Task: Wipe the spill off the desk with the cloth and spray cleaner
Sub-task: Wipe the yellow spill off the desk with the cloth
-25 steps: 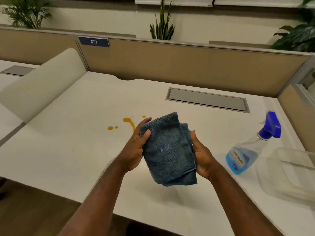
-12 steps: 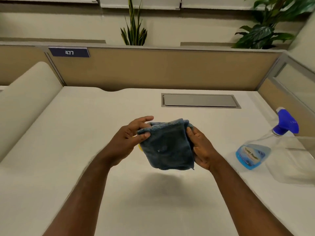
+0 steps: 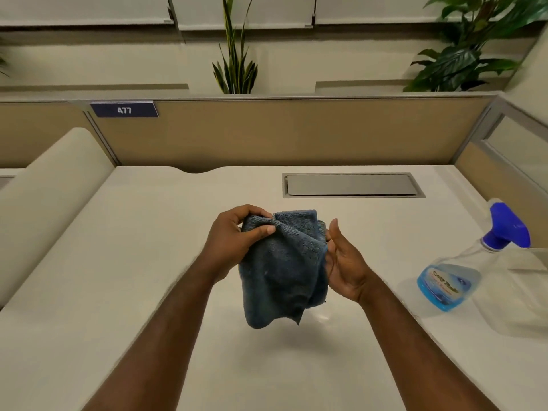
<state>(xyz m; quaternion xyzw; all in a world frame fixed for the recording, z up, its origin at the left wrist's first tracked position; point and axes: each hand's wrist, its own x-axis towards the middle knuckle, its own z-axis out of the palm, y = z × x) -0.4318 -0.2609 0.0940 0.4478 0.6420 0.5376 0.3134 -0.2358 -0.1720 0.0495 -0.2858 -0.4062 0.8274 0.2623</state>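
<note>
filling most of the view, a pale desk (image 3: 124, 292) is bounded at the back by a tan partition (image 3: 281, 132), on which a dark plate marked 477 (image 3: 124, 110) is fixed at the upper left. a grey recessed hatch (image 3: 353, 185) is set into the desk's far right part. a cream curved panel (image 3: 44, 197) is seen along the left edge. two leafy plants (image 3: 235, 63) are visible behind the partition, the second at the top right.

a clear plastic container (image 3: 522, 295) is seen at the right edge, and the spray cleaner (image 3: 462, 274), a clear bottle with blue liquid and a blue trigger head, is leaned just beside it, well to the right of the hands.

the blue cloth (image 3: 281, 268) is held up above the middle of the desk, crumpled and hanging loose, with its shadow cast on the surface below. its upper left corner is pinched between thumb and fingers of the left hand (image 3: 234, 241). the right hand (image 3: 344, 262) is held with the palm opened and turned inward, its fingers laid against the cloth's right edge; whether that edge is gripped cannot be told. the spill is not seen in this view.
</note>
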